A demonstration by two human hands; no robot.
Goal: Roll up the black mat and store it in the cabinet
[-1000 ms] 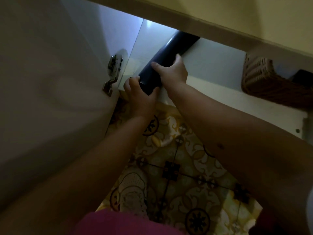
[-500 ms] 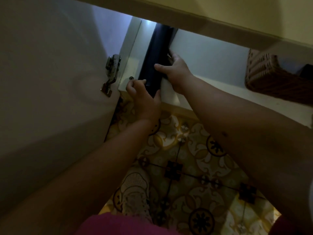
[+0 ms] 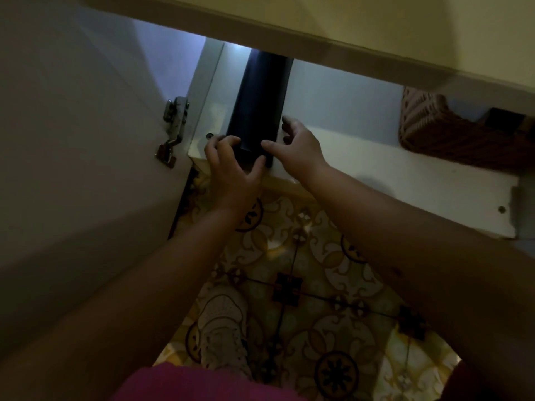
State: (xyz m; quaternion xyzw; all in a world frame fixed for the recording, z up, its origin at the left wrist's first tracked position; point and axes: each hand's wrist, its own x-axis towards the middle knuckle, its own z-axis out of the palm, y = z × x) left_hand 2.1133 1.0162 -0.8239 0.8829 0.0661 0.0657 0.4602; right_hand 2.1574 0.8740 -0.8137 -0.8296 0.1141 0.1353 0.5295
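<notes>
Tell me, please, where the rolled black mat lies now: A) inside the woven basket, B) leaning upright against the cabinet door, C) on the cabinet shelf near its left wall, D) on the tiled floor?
C: the rolled black mat lies on the cabinet shelf near its left wall, both hands at its near end.

Dim, soft focus; cool glow inside cabinet (image 3: pixel 333 94); wide-angle bending.

Rolled mat (image 3: pixel 257 105) on cabinet shelf (image 3: pixel 376 169) beside left wall, basket (image 3: pixel 451 131) well right, seemingly same shelf.
</notes>
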